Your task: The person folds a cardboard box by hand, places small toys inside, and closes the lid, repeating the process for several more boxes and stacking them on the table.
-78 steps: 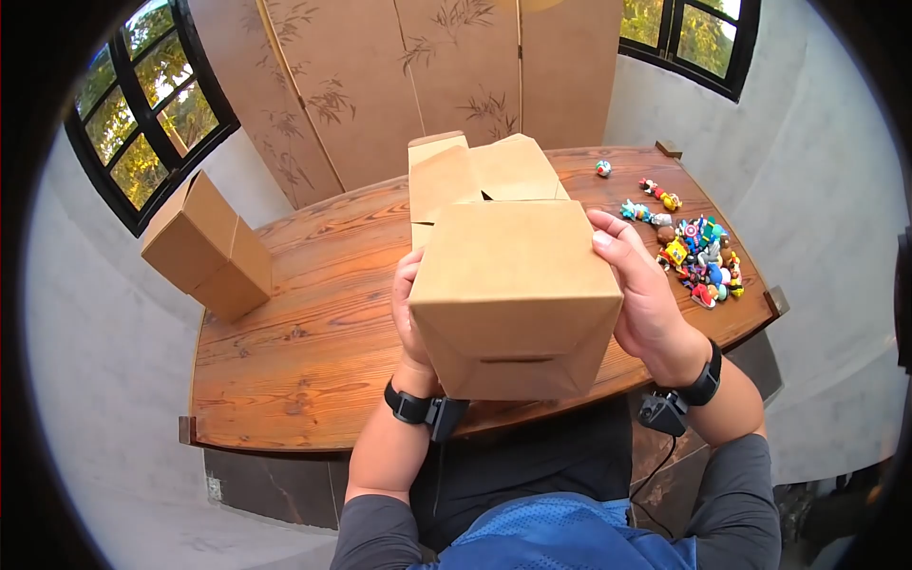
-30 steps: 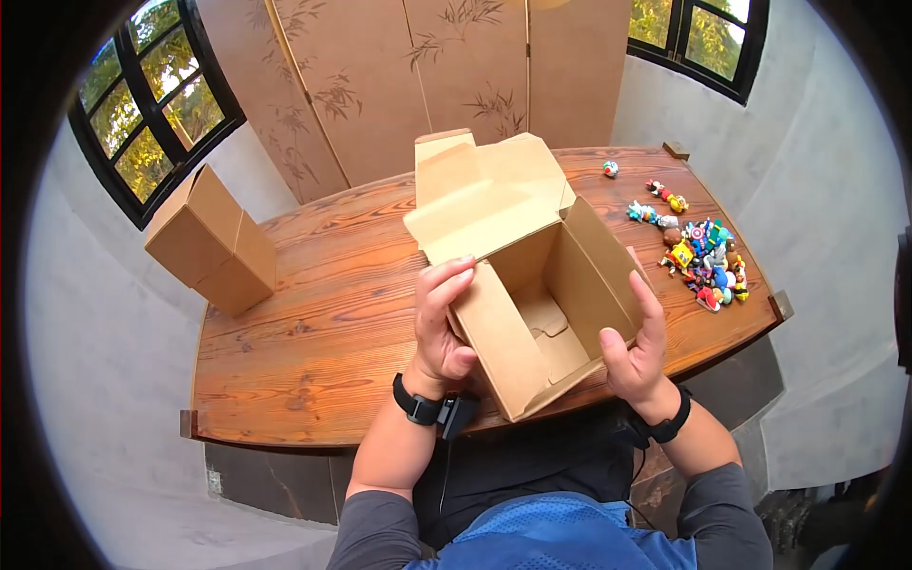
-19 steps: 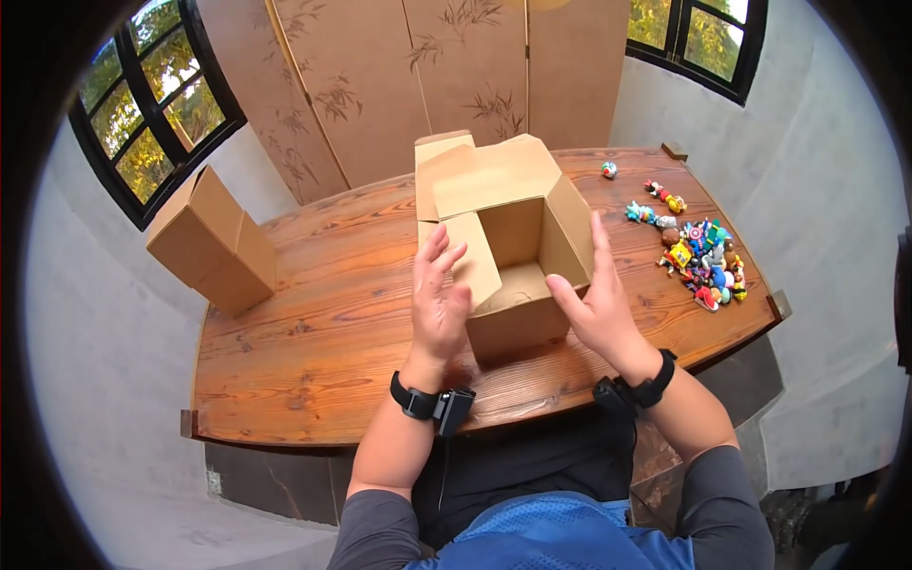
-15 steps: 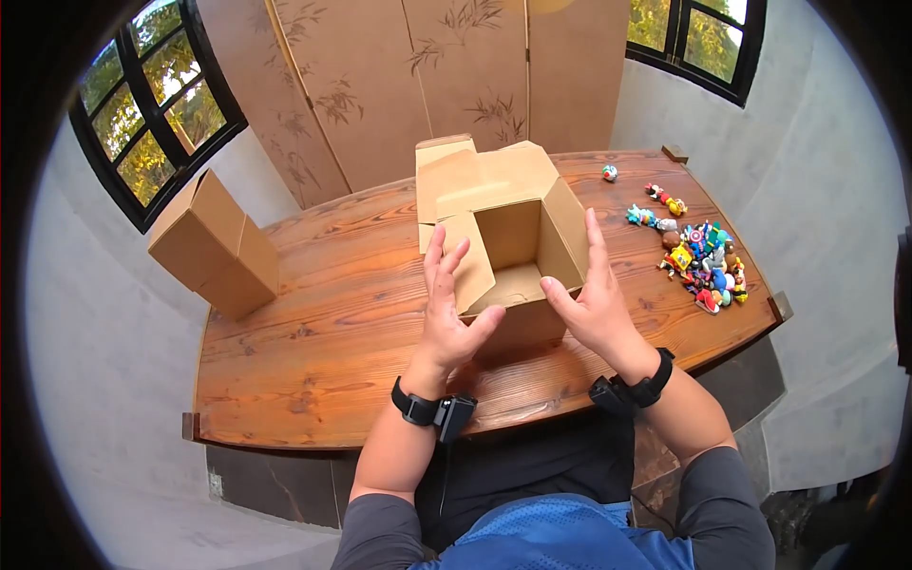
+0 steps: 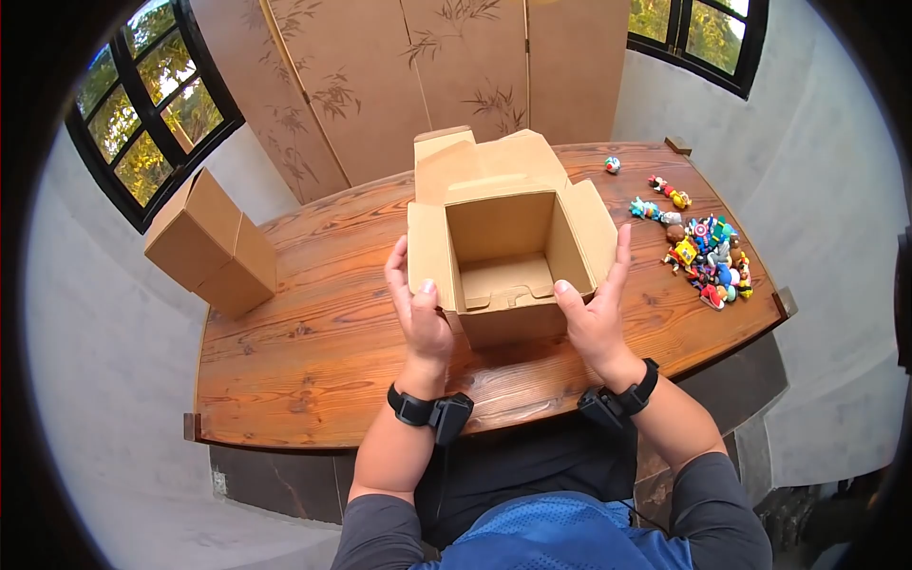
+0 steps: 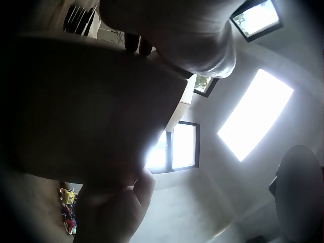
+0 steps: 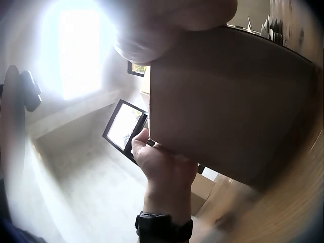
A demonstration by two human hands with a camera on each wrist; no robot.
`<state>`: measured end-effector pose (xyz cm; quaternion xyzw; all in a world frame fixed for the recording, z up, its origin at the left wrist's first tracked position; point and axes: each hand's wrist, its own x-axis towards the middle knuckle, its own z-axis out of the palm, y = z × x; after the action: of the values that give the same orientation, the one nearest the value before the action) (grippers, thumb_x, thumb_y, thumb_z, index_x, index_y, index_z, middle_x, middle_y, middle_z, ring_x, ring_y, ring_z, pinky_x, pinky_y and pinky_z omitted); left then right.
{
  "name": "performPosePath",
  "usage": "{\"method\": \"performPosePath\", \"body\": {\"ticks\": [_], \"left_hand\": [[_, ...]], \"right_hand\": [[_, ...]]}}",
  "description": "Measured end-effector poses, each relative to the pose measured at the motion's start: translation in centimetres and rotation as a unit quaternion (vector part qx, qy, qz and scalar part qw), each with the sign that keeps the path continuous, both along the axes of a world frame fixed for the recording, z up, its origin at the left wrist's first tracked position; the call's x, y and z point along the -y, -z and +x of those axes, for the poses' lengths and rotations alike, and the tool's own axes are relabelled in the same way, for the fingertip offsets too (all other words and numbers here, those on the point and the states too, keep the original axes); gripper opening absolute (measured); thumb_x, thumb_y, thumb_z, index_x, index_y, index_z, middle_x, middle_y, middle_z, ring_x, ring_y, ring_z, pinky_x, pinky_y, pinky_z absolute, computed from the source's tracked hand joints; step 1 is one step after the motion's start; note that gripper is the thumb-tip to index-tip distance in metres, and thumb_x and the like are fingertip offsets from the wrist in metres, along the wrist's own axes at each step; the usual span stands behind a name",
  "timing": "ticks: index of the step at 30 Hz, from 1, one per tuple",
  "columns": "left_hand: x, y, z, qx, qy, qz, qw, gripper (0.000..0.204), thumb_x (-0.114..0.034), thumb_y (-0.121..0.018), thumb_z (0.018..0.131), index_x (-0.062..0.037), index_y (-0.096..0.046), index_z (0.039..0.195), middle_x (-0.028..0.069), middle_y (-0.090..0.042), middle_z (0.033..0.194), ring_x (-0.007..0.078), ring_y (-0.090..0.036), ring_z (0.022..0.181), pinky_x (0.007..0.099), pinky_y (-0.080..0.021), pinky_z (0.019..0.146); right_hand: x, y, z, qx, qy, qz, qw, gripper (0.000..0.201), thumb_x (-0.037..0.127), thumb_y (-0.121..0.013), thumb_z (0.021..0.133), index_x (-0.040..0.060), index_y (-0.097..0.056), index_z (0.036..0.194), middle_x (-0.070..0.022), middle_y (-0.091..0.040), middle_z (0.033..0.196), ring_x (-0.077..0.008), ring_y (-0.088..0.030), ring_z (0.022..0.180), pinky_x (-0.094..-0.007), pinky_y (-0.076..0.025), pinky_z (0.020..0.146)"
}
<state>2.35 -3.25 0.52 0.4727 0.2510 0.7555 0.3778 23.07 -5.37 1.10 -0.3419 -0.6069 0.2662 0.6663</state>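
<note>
An open cardboard box stands upright near the table's front edge, its top facing up and the inside bare. The left hand holds its left flap, thumb on top and fingers along the outside. At the front right corner, the right hand has its thumb at the rim and its fingers stretched along the outer side below the right flap. Both wrist views are dark, filled mostly by the box's front wall. The far flap leans back over other cardboard.
A second tall carton stands on the wooden table at the left. On the right lies a pile of small toy figures, with a small ball behind it. More folded cardboard sits behind the open box.
The box was held bottom-up, then turned with its opening upward and set on the table. Since then it has been squared to the front, its side flaps spread outward, and both hands have closed in on it.
</note>
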Motion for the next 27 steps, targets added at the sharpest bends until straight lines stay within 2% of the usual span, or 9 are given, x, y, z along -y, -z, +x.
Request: {"method": "performPosePath", "body": {"ticks": [8, 10, 13, 17, 18, 19, 21, 23, 27], "left_hand": [[-1.5, 1.2, -1.0, 0.033, 0.025, -0.073, 0.996, 0.048, 0.003, -0.041, 0.093, -0.0013, -0.045, 0.141, 0.0166, -0.035, 0.153, 0.0265, -0.041, 0.138, 0.0392, -0.036, 0.114], [-1.7, 1.6, -0.8, -0.161, -0.097, -0.055, 0.981, 0.041, -0.001, -0.046, 0.097, 0.0001, -0.050, 0.137, 0.0162, -0.033, 0.156, 0.0258, -0.039, 0.140, 0.0388, -0.035, 0.114], [-1.8, 1.9, -0.8, -0.264, -0.058, -0.031, 0.962, 0.041, -0.001, -0.050, 0.097, 0.0011, -0.048, 0.138, 0.0162, -0.038, 0.153, 0.0246, -0.039, 0.140, 0.0379, -0.033, 0.116], [-2.2, 2.4, -0.3, -0.123, 0.067, -0.010, 0.990, 0.049, -0.014, -0.047, 0.098, 0.0012, -0.042, 0.144, 0.0160, -0.042, 0.149, 0.0249, -0.040, 0.139, 0.0390, -0.029, 0.118], [-2.1, 2.4, 0.0, -0.130, 0.059, 0.001, 0.990, 0.058, -0.025, -0.048, 0.096, 0.0019, -0.039, 0.146, 0.0161, -0.043, 0.149, 0.0252, -0.039, 0.139, 0.0391, -0.027, 0.119], [-2.0, 2.2, 0.1, -0.127, 0.072, 0.003, 0.989, 0.058, -0.025, -0.048, 0.096, 0.0019, -0.039, 0.146, 0.0161, -0.043, 0.149, 0.0252, -0.039, 0.139, 0.0391, -0.027, 0.119], [-2.1, 2.0, 0.1, -0.269, -0.038, 0.082, 0.959, 0.069, -0.049, -0.051, 0.093, -0.0054, -0.042, 0.146, 0.0182, -0.026, 0.159, 0.0304, -0.022, 0.149, 0.0457, -0.015, 0.121], [-2.1, 2.0, -0.1, -0.293, -0.040, 0.060, 0.953, 0.075, -0.057, -0.050, 0.090, -0.0077, -0.043, 0.146, 0.0185, -0.021, 0.162, 0.0313, -0.017, 0.151, 0.0482, -0.011, 0.121], [-2.0, 1.8, 0.1, -0.212, 0.019, 0.011, 0.977, 0.074, -0.052, -0.057, 0.086, -0.0043, -0.045, 0.142, 0.0170, -0.015, 0.164, 0.0312, -0.018, 0.151, 0.0476, -0.017, 0.121]], "right_hand": [[-1.8, 0.4, 1.0, -0.078, -0.046, -0.073, 0.993, 0.095, 0.011, -0.064, 0.090, -0.0013, 0.002, 0.156, -0.0223, -0.031, 0.152, -0.0283, -0.038, 0.138, -0.0390, -0.030, 0.115], [-2.1, 0.9, 1.2, -0.123, -0.067, -0.116, 0.983, 0.094, 0.013, -0.066, 0.090, -0.0021, -0.001, 0.156, -0.0215, -0.034, 0.150, -0.0272, -0.040, 0.136, -0.0382, -0.032, 0.114], [-2.4, 1.3, 1.7, -0.178, -0.091, -0.159, 0.967, 0.090, 0.021, -0.069, 0.090, -0.0040, -0.011, 0.154, -0.0190, -0.041, 0.145, -0.0244, -0.044, 0.132, -0.0361, -0.035, 0.112], [-2.2, 1.2, 1.6, -0.207, -0.150, -0.178, 0.950, 0.081, 0.026, -0.068, 0.091, -0.0030, -0.024, 0.152, -0.0152, -0.047, 0.140, -0.0215, -0.045, 0.130, -0.0352, -0.036, 0.111], [-2.2, 1.3, 1.6, -0.200, -0.159, -0.175, 0.951, 0.079, 0.027, -0.068, 0.091, -0.0026, -0.026, 0.151, -0.0140, -0.049, 0.139, -0.0207, -0.046, 0.129, -0.0349, -0.037, 0.110], [-2.1, 1.3, 1.6, -0.200, -0.146, -0.172, 0.953, 0.079, 0.027, -0.068, 0.091, -0.0026, -0.026, 0.151, -0.0140, -0.049, 0.139, -0.0207, -0.046, 0.129, -0.0349, -0.037, 0.110], [-1.9, 1.3, 1.7, -0.183, -0.189, -0.156, 0.952, 0.075, 0.024, -0.068, 0.092, -0.0014, -0.028, 0.151, -0.0139, -0.049, 0.140, -0.0192, -0.046, 0.129, -0.0344, -0.037, 0.111], [-1.7, 1.0, 1.8, -0.203, -0.229, -0.175, 0.936, 0.074, 0.022, -0.067, 0.093, -0.0012, -0.027, 0.151, -0.0148, -0.048, 0.141, -0.0191, -0.045, 0.130, -0.0339, -0.037, 0.111], [-2.6, 2.7, 1.8, -0.185, -0.207, -0.191, 0.941, 0.076, 0.027, -0.065, 0.095, -0.0032, -0.024, 0.152, -0.0159, -0.045, 0.144, -0.0211, -0.045, 0.131, -0.0354, -0.039, 0.110]]}}
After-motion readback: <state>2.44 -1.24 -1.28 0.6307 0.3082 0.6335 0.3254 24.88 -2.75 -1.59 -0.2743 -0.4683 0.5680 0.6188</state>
